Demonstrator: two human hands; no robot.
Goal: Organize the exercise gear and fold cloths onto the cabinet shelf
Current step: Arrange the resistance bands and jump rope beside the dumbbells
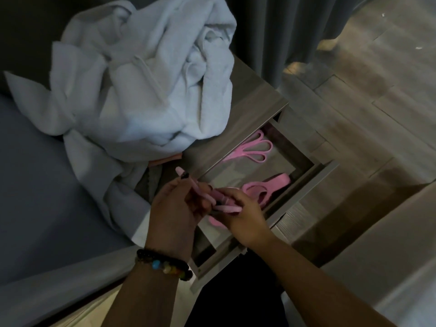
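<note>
We are still on the exercise gear. Our left hand (174,204) and right hand (243,215) each pinch a pink band (212,199) over the open drawer (304,175). Next, we lay it beside the other pink bands (254,147). The white cloths (146,74) wait unfolded on the cabinet top (257,95).

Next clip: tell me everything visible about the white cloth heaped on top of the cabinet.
The white cloth is a big, thick, towel-like fabric, unfolded and crumpled into a loose heap with deep creases and a seamed edge showing. It covers most of the grey wooden cabinet top and spills off its near-left side, where one end hangs toward the dark grey surface beside the cabinet. A small pink item peeks out under its lower edge. Neither hand touches it.
</note>
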